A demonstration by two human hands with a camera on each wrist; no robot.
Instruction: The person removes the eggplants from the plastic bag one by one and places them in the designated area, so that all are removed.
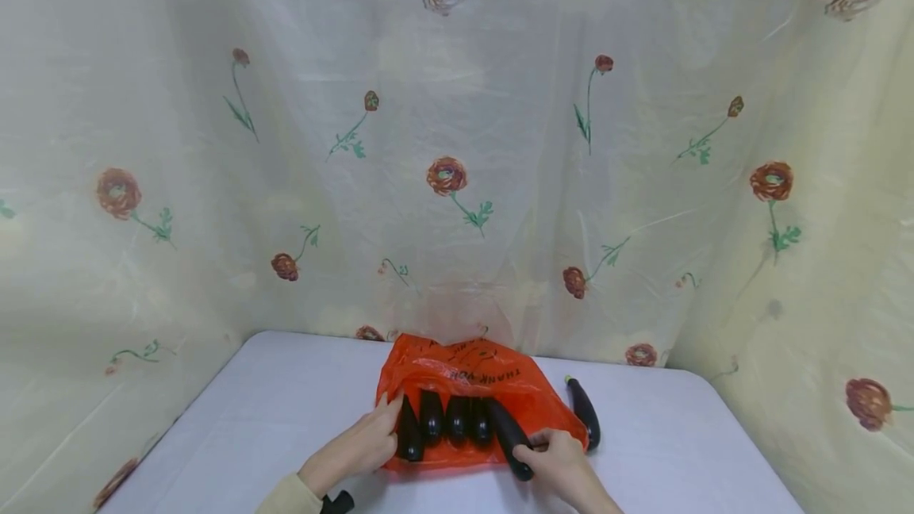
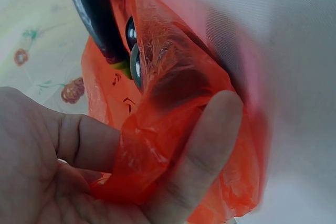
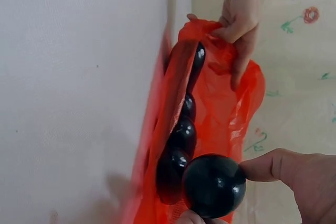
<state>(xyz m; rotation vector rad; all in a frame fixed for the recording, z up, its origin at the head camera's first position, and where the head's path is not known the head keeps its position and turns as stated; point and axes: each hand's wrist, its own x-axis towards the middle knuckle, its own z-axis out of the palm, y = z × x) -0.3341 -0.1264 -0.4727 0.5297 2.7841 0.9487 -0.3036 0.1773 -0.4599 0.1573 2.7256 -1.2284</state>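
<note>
An orange-red plastic bag [image 1: 493, 367] with "THANK YOU" print lies with its mouth toward me. Several dark, glossy eggplants [image 1: 432, 417] lie side by side inside. My left hand [image 1: 367, 439] grips the left edge of the bag's mouth; in the left wrist view the film is gathered between thumb and fingers [image 2: 212, 145]. With my right hand [image 1: 564, 462] I pinch another eggplant [image 1: 508, 439] near its round end. Its green stem end [image 2: 123, 68] points into the bag's mouth, and the round end [image 3: 214, 186] faces the right wrist camera.
One more eggplant [image 1: 584, 415] lies on the white table [image 1: 300, 395] beside the bag's right side, its stem end pointing away. A flower-printed curtain [image 1: 514, 220] hangs behind and along both sides of the table. A short black cylinder [image 1: 341, 503] shows by my left wrist.
</note>
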